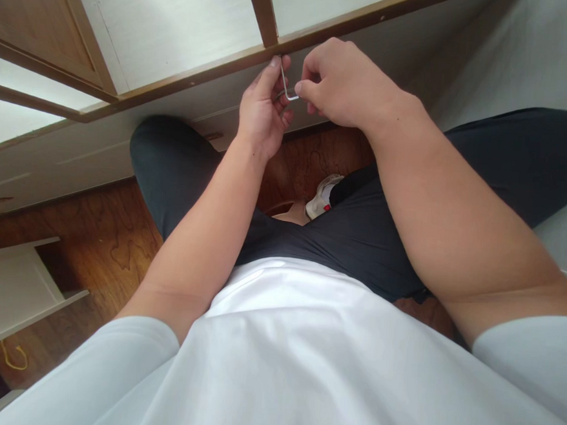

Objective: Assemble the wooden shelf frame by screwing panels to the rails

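Observation:
A thin silver L-shaped hex key [284,79] stands at the brown edge strip [216,66] of a piece of furniture, near the foot of its upright divider [261,10]. My left hand [261,110] is closed around the key's long arm, thumb against it close to the strip. My right hand [344,81] has its fingers curled, with thumb and fingertips pinched at the end of the key's short arm. The key's far tip is hidden at the strip, so I cannot tell whether it sits in a hole.
White panels [180,17] and a brown framed door [39,20] lie beyond the strip. My bent legs flank the hands above a wooden floor [112,226]. At the lower left are a pale drawer-like piece [10,290] and a yellow loop [15,355].

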Motion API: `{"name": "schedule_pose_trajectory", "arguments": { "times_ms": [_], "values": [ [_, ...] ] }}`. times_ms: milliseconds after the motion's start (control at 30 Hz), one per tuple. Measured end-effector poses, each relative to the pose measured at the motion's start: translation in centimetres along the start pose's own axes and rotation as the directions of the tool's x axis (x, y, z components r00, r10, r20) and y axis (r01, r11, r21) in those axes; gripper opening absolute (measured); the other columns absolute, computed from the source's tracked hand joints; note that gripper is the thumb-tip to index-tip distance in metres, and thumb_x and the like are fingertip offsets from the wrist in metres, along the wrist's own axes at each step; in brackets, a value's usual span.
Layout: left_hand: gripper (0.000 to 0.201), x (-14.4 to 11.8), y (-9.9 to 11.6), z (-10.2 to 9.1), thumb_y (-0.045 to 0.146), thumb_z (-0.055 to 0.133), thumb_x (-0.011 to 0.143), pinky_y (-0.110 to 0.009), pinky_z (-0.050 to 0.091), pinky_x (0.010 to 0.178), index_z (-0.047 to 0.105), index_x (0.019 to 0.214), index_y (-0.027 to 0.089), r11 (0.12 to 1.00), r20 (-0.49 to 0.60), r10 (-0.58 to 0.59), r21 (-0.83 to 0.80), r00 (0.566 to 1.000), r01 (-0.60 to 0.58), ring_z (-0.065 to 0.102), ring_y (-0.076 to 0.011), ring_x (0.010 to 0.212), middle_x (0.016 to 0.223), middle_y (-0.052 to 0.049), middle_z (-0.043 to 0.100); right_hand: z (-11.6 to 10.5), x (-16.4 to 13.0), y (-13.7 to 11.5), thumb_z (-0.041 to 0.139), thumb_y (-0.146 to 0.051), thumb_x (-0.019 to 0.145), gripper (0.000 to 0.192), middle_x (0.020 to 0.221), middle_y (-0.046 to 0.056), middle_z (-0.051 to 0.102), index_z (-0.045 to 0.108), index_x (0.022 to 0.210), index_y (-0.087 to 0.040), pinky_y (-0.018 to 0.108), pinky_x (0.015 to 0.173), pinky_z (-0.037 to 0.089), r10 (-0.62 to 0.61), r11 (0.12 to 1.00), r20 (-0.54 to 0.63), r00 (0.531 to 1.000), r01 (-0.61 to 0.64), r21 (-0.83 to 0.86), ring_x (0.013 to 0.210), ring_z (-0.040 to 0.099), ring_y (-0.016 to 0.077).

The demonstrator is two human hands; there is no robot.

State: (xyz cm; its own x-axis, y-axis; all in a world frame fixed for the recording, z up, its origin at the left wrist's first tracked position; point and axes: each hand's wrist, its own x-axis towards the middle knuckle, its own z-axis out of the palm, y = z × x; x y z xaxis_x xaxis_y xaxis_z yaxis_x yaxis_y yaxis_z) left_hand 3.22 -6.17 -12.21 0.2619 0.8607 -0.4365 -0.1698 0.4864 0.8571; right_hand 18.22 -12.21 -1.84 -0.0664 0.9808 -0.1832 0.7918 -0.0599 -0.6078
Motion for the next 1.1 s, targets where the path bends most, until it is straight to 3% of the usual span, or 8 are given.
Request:
{"name": "schedule_pose_trajectory", "arguments": {
  "times_ms": [200, 533, 767, 1100],
  "values": [
    [0.022, 0.16, 0.05, 0.20, 0.062, 0.068, 0.093, -0.036, 0.057, 0.058, 0.075, 0.102, 0.043, 1.000, 0.009, -0.022, -0.022, 1.000, 0.022, 0.072, -0.0289, 0.099, 0.086, -0.002, 0.075, 0.41, 0.40, 0.24, 0.060, -0.029, 0.092, 0.024, 0.078, 0.011, 0.075, 0.077, 0.087, -0.012, 0.029, 0.071, 0.047, -0.017, 0.999, 0.045, 0.999, 0.018, -0.027, 0.066, 0.060, 0.0165],
    [0.027, 0.40, -0.24, -0.14, 0.067, 0.071, 0.089, -0.035, 0.058, 0.056, 0.075, 0.108, 0.047, 0.999, 0.038, -0.021, -0.034, 0.999, 0.022, 0.073, -0.0277, 0.092, 0.086, -0.001, 0.075, 0.38, 0.52, 0.14, 0.057, -0.017, 0.090, 0.019, 0.075, 0.008, 0.074, 0.073, 0.081, -0.012, 0.022, 0.063, 0.044, -0.002, 0.995, 0.021, 1.000, 0.000, 0.097, 0.064, 0.064, 0.0128],
    [0.026, -0.20, 0.05, -0.21, 0.063, 0.076, 0.087, -0.033, 0.056, 0.055, 0.075, 0.101, 0.041, 0.997, 0.031, -0.034, -0.068, 0.999, 0.036, 0.073, -0.0283, 0.091, 0.088, -0.003, 0.075, 0.04, 0.23, 0.02, 0.057, -0.019, 0.092, 0.018, 0.078, 0.008, 0.075, 0.071, 0.082, -0.014, 0.025, 0.066, 0.043, 0.007, 0.996, -0.028, 1.000, -0.005, 0.084, 0.067, 0.063, 0.0137],
    [0.038, 0.10, -0.30, -0.37, 0.069, 0.075, 0.085, -0.036, 0.058, 0.059, 0.075, 0.111, 0.042, 0.999, 0.032, -0.026, -0.029, 0.999, 0.027, 0.073, -0.0298, 0.092, 0.082, -0.004, 0.074, 0.57, 0.63, 0.72, 0.057, -0.021, 0.097, 0.018, 0.086, 0.010, 0.075, 0.067, 0.085, -0.015, 0.028, 0.073, 0.047, 0.041, 0.998, 0.025, 0.999, -0.042, 0.055, 0.069, 0.062, 0.0149]
  ]
}}
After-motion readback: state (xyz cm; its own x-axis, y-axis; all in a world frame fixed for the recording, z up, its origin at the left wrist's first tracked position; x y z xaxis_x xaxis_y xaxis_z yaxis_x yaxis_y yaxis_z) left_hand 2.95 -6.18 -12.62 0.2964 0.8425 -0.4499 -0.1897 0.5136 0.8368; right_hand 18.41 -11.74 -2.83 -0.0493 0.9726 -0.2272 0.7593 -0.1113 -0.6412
